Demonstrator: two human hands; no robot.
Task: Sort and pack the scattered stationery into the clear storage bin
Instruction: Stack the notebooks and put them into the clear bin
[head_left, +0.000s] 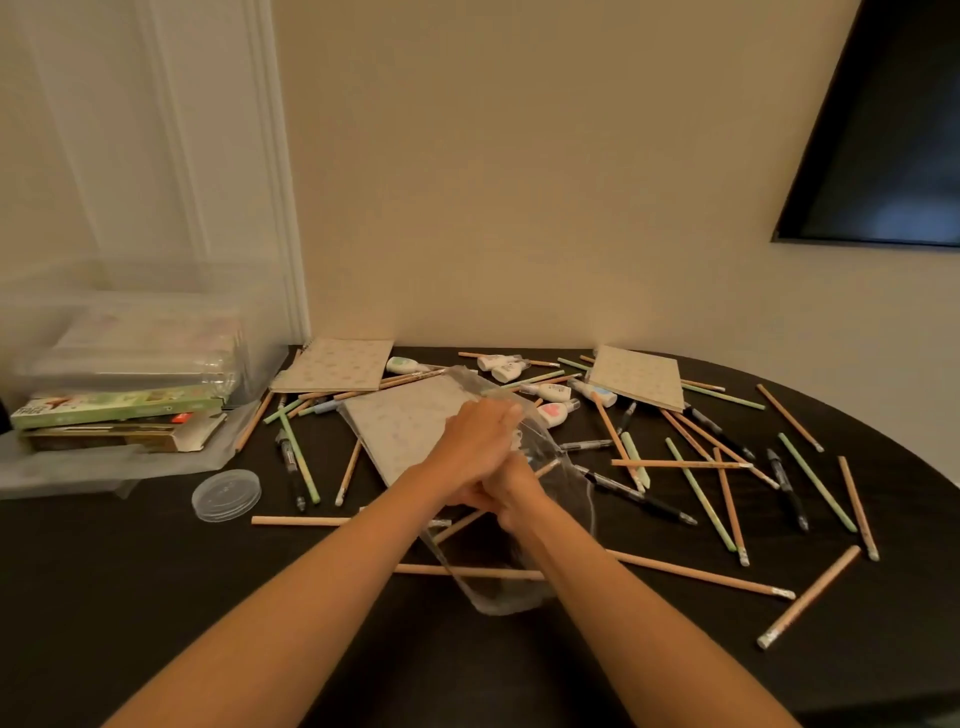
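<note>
Over a dark table (156, 597), a person's left hand (478, 436) curls over the upper part of a clear jar (498, 587) that lies tilted at the centre, grasping it. The right hand (514, 493) is tucked just beneath the left, its fingers too hidden to tell whether they grip. Wooden and green pencils (701, 574), black pens (639, 494), small correction tapes (553, 413) and 3 patterned notebooks (335, 364) lie scattered around the jar, while the clear storage bin (130, 322) stands at the table's left rear with flat boxes (114, 410) stacked by it and 1 round clear lid (226, 494) just in front.
</note>
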